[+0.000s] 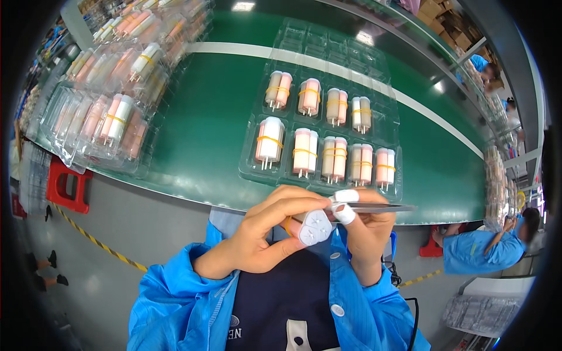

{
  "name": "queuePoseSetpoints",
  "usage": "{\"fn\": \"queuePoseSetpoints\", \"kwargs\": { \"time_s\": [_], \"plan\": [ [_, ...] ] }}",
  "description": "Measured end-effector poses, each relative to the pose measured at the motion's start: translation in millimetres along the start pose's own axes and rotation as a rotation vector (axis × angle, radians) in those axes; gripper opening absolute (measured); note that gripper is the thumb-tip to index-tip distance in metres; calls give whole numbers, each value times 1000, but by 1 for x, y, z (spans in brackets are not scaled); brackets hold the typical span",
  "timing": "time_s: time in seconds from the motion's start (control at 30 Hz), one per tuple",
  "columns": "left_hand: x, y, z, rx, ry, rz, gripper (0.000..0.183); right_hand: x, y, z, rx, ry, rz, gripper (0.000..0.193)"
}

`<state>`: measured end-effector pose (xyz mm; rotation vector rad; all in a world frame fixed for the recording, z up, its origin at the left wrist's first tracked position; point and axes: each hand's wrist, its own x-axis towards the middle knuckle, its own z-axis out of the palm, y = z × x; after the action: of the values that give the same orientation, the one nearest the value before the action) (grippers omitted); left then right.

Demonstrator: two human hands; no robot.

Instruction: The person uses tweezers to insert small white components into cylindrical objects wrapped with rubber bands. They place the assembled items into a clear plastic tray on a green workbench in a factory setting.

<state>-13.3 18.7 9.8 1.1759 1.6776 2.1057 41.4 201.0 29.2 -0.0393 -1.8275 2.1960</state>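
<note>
In front of my chest, my left hand (260,234) is closed around a bundle of pink cylinders (315,227) with a yellow rubber band. Three pale grey end caps with small prongs face up toward me. My right hand (367,231) has white coverings on the thumb and a fingertip. It pinches a slim, flat metal tool (380,207) that looks like tweezers, lying sideways with one end near the bundle's caps. Just beyond my hands, a clear plastic tray (345,50) holds several similar banded bundles (304,153), prongs toward me.
The tray rests on a green work surface (193,128) with a white stripe. Stacked clear trays of bundles (111,123) stand at the left. A red stand (67,186) is below the left edge. Another person in blue (486,245) works at the far right, beside more stacked trays (497,187).
</note>
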Motion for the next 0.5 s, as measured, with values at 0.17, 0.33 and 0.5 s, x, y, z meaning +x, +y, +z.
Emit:
{"fn": "queuePoseSetpoints", "kwargs": {
  "time_s": [0.17, 0.33, 0.5],
  "plan": [
    [-7, -8, -7, -99, 38, -35, 50, 3, -8, 0, 57, 73, -183, 18],
    [-7, -7, -9, -72, 36, -19, 50, -3, -14, 10, -4, 7, -302, 24],
    [-8, -2, -7, 18, 38, -43, 51, -1, -29, 19, -205, -145, -342, 25]
  ]
}}
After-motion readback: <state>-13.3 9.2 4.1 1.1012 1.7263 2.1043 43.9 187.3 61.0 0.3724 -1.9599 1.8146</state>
